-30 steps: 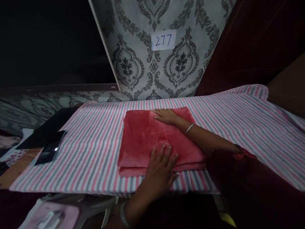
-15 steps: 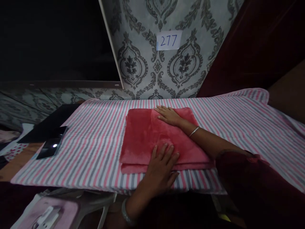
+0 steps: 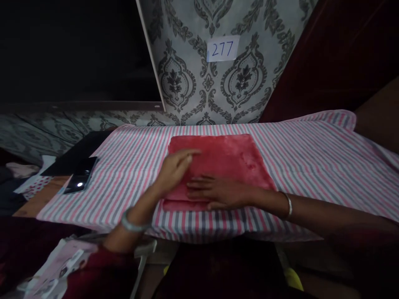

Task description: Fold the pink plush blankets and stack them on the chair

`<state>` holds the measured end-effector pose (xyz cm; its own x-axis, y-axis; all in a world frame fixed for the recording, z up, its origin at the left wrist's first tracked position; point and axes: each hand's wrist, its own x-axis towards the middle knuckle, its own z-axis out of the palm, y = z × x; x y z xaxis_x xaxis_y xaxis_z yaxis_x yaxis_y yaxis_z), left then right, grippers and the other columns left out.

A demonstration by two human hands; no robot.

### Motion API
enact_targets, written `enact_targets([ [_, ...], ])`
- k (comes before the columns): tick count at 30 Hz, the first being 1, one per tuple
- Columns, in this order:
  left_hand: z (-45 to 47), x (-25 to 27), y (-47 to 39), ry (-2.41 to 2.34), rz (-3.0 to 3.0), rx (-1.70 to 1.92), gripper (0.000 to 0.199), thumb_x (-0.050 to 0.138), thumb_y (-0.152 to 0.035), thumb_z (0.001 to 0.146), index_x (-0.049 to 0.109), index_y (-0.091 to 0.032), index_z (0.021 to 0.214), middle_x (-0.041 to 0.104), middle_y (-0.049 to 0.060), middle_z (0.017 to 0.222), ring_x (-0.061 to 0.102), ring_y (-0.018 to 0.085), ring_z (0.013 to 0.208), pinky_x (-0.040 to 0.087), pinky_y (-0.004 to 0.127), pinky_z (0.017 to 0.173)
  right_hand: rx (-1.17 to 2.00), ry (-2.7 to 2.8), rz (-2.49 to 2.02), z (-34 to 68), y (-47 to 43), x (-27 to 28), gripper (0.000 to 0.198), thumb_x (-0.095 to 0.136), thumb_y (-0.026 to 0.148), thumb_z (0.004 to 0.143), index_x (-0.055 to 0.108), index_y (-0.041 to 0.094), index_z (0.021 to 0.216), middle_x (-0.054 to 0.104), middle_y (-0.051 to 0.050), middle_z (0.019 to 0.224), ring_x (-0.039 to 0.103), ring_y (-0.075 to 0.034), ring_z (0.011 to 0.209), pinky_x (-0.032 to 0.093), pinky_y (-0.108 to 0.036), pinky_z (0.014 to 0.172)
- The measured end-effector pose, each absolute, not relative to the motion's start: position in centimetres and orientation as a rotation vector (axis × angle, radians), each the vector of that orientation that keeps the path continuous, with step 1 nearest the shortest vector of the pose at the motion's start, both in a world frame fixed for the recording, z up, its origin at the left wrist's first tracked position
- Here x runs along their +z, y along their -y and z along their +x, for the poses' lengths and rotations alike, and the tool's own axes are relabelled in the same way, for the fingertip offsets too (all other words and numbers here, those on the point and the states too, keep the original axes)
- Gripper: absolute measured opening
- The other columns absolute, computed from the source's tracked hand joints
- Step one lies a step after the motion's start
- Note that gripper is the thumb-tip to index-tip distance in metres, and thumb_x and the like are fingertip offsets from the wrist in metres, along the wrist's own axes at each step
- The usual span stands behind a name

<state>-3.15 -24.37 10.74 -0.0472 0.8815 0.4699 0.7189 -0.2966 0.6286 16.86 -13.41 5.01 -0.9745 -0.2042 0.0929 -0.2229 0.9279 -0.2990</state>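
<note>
A folded red plush cloth (image 3: 230,153), perhaps a blanket, lies flat on a striped pink, grey and white cover (image 3: 131,166). Its folded layers show along the near edge. My right hand (image 3: 222,192) rests flat on the near part of the cloth, fingers stretched out to the left. Over the cloth's left side is my left hand (image 3: 174,170), its fingers extended and slightly blurred; whether it touches the cloth I cannot tell. Neither hand holds anything.
A phone (image 3: 81,176) lies at the cover's left end, beside a dark flat panel (image 3: 75,151). Behind stand a large dark screen (image 3: 77,54) and patterned wallpaper bearing a paper marked 277 (image 3: 222,48). A plastic chair (image 3: 146,249) is below the near edge.
My right hand has come from the far edge of the cloth to its near part. My left hand has moved from the near edge to the left side.
</note>
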Motion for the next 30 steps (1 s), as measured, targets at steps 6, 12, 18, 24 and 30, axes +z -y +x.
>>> enact_targets([
  [6, -8.6, 12.9, 14.3, -1.662, 1.945, 0.934, 0.059, 0.031, -0.054, 0.106, 0.058, -0.018, 0.145, 0.059, 0.011, 0.151, 0.054, 0.023, 0.14, 0.044, 0.041, 0.116, 0.404, 2.903, -0.126, 9.7, 9.3, 7.0, 0.065, 0.044, 0.049, 0.106, 0.035, 0.018, 0.162, 0.028, -0.012, 0.169, 0.025, -0.027, 0.157, 0.021, -0.05, 0.128],
  [12, -9.0, 5.8, 10.9, -1.821, 2.131, 0.392, 0.055, 0.033, -0.04, 0.105, 0.042, -0.026, 0.157, 0.038, 0.002, 0.166, 0.029, 0.019, 0.156, 0.016, 0.043, 0.129, 0.248, 2.986, 0.159, 6.7, 11.9, 3.1, 0.061, 0.046, 0.051, 0.105, 0.045, 0.018, 0.157, 0.041, -0.011, 0.164, 0.025, -0.028, 0.156, 0.013, -0.052, 0.13],
  [18, -9.8, 3.4, 10.8, -1.758, 2.172, 0.336, 0.061, 0.025, -0.051, 0.106, 0.028, -0.033, 0.163, 0.022, -0.002, 0.173, 0.014, 0.019, 0.16, 0.006, 0.046, 0.13, 0.365, 2.909, 0.242, 7.0, 11.5, 1.6, 0.061, 0.043, 0.053, 0.105, 0.045, 0.02, 0.157, 0.043, -0.011, 0.163, 0.025, -0.029, 0.156, 0.013, -0.059, 0.128],
  [24, -10.5, 3.0, 10.1, -1.732, 2.19, 0.322, 0.064, 0.027, -0.058, 0.104, 0.027, -0.035, 0.164, 0.02, -0.003, 0.173, 0.014, 0.022, 0.16, 0.007, 0.047, 0.13, 0.524, 2.936, 0.255, 7.3, 12.0, 1.9, 0.063, 0.043, 0.054, 0.105, 0.041, 0.021, 0.159, 0.038, -0.01, 0.166, 0.015, -0.031, 0.159, 0.009, -0.058, 0.128],
  [30, -10.7, 2.5, 9.9, -1.771, 2.243, 0.346, 0.062, 0.032, -0.054, 0.104, 0.03, -0.034, 0.163, 0.027, 0.0, 0.172, 0.02, 0.024, 0.159, 0.011, 0.052, 0.129, 0.755, 2.978, 0.333, 9.5, 14.6, 2.2, 0.08, 0.051, 0.055, 0.102, 0.022, 0.016, 0.166, 0.021, -0.012, 0.172, 0.004, -0.026, 0.161, 0.004, -0.052, 0.13],
])
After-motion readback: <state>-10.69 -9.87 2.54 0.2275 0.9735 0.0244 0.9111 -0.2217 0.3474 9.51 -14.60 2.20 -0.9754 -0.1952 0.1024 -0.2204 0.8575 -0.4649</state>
